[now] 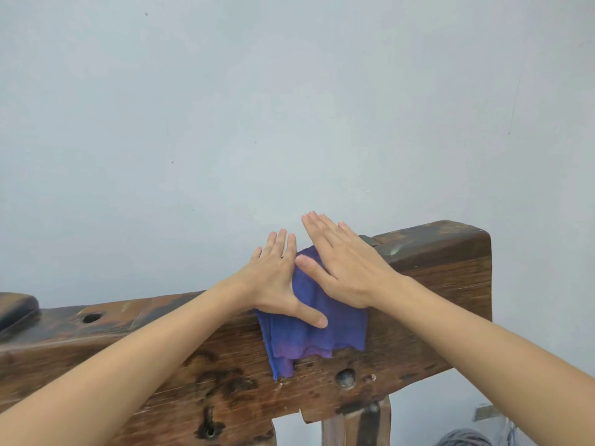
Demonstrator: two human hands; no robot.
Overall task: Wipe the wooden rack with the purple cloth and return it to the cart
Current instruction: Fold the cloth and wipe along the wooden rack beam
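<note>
The thick dark wooden rack beam (pixel 418 317) runs across the lower view in front of the plain pale wall (pixel 289 107), and the folded purple cloth (pixel 322 329) is draped over its top edge, hanging down the near face. The left hand (pixel 277 284) lies flat on the cloth's left part and the right hand (pixel 347 268) flat on its right part, thumbs just beside each other. A wooden leg (pixel 370 423) stands under the beam, right of the cloth.

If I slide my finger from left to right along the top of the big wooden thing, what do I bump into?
Dark rounded end piece → round hole → left hand → purple cloth → right hand → raised wooden block.
</note>
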